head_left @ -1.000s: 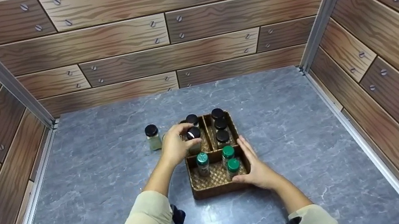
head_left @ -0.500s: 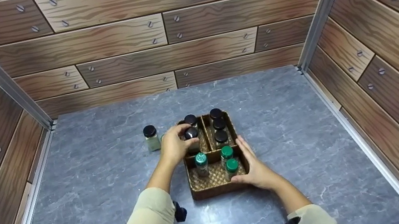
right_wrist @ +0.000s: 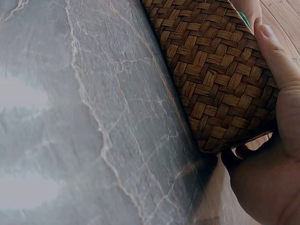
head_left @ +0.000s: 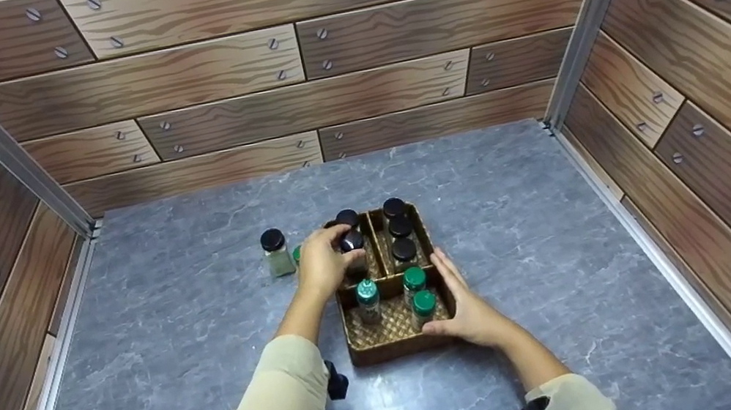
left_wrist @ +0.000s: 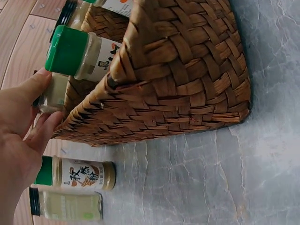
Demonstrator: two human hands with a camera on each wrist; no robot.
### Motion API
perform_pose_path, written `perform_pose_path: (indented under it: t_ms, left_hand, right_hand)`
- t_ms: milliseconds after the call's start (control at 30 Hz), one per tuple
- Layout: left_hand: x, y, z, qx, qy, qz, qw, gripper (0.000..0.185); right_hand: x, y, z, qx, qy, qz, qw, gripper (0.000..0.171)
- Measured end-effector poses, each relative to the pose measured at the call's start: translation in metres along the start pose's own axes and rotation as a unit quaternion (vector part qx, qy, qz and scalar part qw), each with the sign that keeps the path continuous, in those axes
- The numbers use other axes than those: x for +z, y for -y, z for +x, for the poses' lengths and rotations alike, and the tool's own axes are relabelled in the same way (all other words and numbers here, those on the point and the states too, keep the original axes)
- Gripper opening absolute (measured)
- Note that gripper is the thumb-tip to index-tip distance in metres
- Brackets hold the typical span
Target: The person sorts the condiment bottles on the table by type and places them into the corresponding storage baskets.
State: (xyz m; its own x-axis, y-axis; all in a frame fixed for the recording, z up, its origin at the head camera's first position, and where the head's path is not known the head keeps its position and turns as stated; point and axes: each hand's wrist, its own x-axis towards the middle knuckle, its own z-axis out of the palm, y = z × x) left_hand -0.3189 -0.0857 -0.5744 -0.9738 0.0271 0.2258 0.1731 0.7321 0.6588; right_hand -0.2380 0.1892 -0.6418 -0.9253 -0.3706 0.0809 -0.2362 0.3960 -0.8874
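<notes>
Left hand [head_left: 322,265] curls its fingers round a black-capped glass spice jar [head_left: 352,243], which stands upright in the rear-left compartment of the brown woven wicker tray [head_left: 388,338], in front of another black-capped jar [head_left: 347,219]. Right hand [head_left: 466,307] lies against the tray's right wall, fingers straight, thumb at the near right corner. Tray sits mid grey marble-pattern worktop [head_left: 216,378]. Rear-right compartment: three black-capped jars in a row [head_left: 400,228]. Front compartment: two green-capped jars [head_left: 417,289] and a teal-capped one [head_left: 366,294]. On the worktop left of the tray: one black-capped jar of pale contents [head_left: 276,252], and just beside the tray a green-capped jar [left_wrist: 75,173].
</notes>
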Motion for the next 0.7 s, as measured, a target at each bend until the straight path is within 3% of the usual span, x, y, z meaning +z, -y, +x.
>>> perform_pose_path:
  t_ms: [233, 700]
  left_hand:
    - [0.0045, -0.0015, -0.0017, -0.004, -0.006, 0.023, 0.9997, 0.056]
    - [0.007, -0.0018, -0.0024, -0.029, 0.0, 0.018, 0.9994, 0.052]
  right_hand:
    - [-0.0003, -0.0006, -0.0003, 0.001, 0.007, 0.001, 1.0, 0.129]
    - [0.0003, -0.001, -0.0004, 0.003, 0.004, -0.008, 1.0, 0.129]
